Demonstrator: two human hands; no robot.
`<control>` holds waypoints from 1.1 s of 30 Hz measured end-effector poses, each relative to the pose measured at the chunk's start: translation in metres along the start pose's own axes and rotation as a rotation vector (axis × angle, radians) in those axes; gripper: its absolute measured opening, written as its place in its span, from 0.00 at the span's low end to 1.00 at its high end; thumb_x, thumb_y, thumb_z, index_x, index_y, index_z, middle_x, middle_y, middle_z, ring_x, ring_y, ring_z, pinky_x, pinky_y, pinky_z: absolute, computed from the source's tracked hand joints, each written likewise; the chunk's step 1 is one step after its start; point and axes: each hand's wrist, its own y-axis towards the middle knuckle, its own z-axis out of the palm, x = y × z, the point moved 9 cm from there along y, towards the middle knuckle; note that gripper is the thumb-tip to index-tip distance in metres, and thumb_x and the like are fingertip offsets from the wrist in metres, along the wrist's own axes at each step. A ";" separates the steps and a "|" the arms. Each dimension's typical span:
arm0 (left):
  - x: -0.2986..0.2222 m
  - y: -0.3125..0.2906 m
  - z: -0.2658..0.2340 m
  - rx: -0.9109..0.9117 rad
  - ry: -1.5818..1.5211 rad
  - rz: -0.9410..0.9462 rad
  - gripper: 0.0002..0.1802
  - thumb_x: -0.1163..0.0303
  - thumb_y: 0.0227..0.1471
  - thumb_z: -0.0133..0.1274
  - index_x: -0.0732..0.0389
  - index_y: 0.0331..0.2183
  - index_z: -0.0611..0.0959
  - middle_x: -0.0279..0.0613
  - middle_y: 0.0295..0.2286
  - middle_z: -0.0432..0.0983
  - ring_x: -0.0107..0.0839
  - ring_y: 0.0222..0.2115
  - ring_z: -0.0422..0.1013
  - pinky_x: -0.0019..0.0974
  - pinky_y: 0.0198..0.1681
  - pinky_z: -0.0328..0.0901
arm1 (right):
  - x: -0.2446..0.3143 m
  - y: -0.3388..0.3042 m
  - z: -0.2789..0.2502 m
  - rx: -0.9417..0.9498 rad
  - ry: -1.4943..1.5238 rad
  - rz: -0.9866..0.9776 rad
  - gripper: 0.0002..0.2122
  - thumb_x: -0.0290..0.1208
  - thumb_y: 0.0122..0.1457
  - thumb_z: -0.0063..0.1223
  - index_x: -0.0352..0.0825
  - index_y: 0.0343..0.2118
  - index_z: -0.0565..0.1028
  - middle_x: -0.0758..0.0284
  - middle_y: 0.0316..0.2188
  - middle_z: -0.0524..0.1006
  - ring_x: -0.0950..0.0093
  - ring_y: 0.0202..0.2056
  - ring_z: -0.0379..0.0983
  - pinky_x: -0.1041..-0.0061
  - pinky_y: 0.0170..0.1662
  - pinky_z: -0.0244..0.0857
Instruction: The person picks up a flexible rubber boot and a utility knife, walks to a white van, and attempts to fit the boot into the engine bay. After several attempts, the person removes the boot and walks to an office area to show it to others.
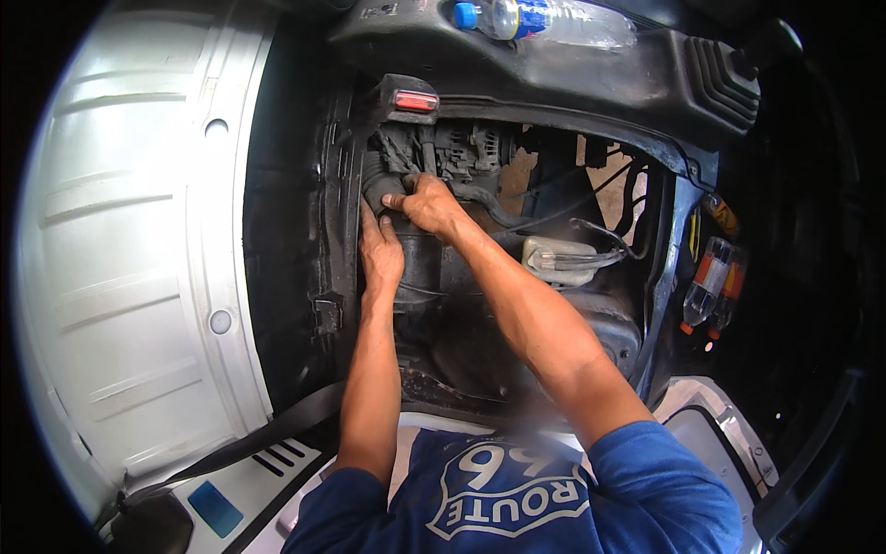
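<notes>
Both my hands reach into an open engine bay through a hatch in a vehicle cabin. A thick black ribbed hose (375, 178) stands at the left of the opening, above a dark rounded housing (422, 263). My right hand (427, 205) closes on the hose's lower end from the right, thumb pointing left and the fingers partly hidden behind. My left hand (380, 247) is just below, its fingers up along the hose's left side and its thumb at the front. The fingertips there are hidden. No tool shows in either hand.
Right of my forearm lies a whitish plastic reservoir (560, 260) with thin hoses. A red-buttoned seat belt buckle (415, 101) stands at the bay's far edge. A water bottle (554, 23) lies on the black console (591, 78). More bottles (709, 282) lie right; a white door panel (129, 240) stands left.
</notes>
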 end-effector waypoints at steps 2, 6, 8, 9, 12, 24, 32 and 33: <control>0.004 0.003 0.004 -0.092 -0.070 -0.001 0.33 0.75 0.66 0.43 0.68 0.68 0.57 0.67 0.66 0.55 0.58 0.68 0.52 0.47 0.70 0.52 | -0.002 0.006 0.003 0.005 0.012 0.043 0.21 0.37 0.52 0.69 0.20 0.39 0.81 0.43 0.36 0.82 0.54 0.43 0.81 0.62 0.48 0.71; 0.017 0.027 0.012 -0.144 -0.032 -0.017 0.34 0.75 0.64 0.44 0.68 0.68 0.58 0.68 0.65 0.57 0.58 0.67 0.53 0.48 0.69 0.53 | 0.001 0.012 0.008 -0.031 -0.091 -0.003 0.21 0.36 0.53 0.68 0.20 0.41 0.80 0.42 0.38 0.81 0.52 0.45 0.80 0.62 0.50 0.71; 0.023 0.039 0.010 -0.149 -0.042 -0.020 0.35 0.71 0.63 0.46 0.67 0.68 0.58 0.67 0.65 0.57 0.57 0.68 0.53 0.48 0.69 0.52 | 0.000 0.013 0.016 -0.017 -0.198 -0.019 0.22 0.35 0.54 0.67 0.20 0.45 0.79 0.42 0.42 0.81 0.52 0.48 0.79 0.63 0.53 0.70; 0.020 0.041 0.009 -0.145 -0.027 0.020 0.35 0.71 0.62 0.47 0.69 0.67 0.59 0.69 0.65 0.57 0.58 0.68 0.53 0.48 0.70 0.51 | 0.000 0.014 0.016 -0.048 -0.213 -0.035 0.21 0.35 0.54 0.67 0.21 0.43 0.80 0.42 0.40 0.81 0.51 0.47 0.80 0.62 0.51 0.70; 0.025 0.037 0.010 -0.095 -0.026 -0.084 0.37 0.69 0.60 0.48 0.74 0.65 0.59 0.73 0.65 0.54 0.62 0.68 0.50 0.49 0.72 0.46 | 0.000 0.014 0.017 -0.126 -0.267 -0.072 0.18 0.33 0.54 0.67 0.21 0.39 0.80 0.41 0.37 0.81 0.48 0.43 0.80 0.59 0.47 0.71; 0.009 0.028 0.010 0.015 0.022 -0.027 0.39 0.62 0.68 0.45 0.77 0.67 0.52 0.74 0.66 0.49 0.62 0.69 0.48 0.49 0.72 0.44 | 0.006 0.016 0.006 0.025 -0.270 -0.333 0.13 0.30 0.54 0.63 0.24 0.37 0.79 0.41 0.36 0.79 0.42 0.43 0.76 0.53 0.46 0.70; 0.022 0.039 0.020 -0.090 0.016 -0.154 0.38 0.64 0.67 0.47 0.72 0.68 0.52 0.75 0.64 0.55 0.65 0.65 0.55 0.50 0.69 0.51 | 0.007 0.015 0.019 -0.114 -0.360 -0.336 0.13 0.31 0.54 0.63 0.25 0.34 0.78 0.42 0.35 0.80 0.44 0.41 0.78 0.53 0.46 0.72; 0.018 0.039 0.016 -0.093 0.032 -0.117 0.38 0.64 0.67 0.47 0.72 0.68 0.51 0.75 0.64 0.55 0.65 0.65 0.55 0.50 0.69 0.51 | 0.011 0.012 0.016 -0.172 -0.357 -0.378 0.13 0.32 0.54 0.63 0.25 0.34 0.78 0.43 0.36 0.80 0.45 0.40 0.78 0.53 0.46 0.72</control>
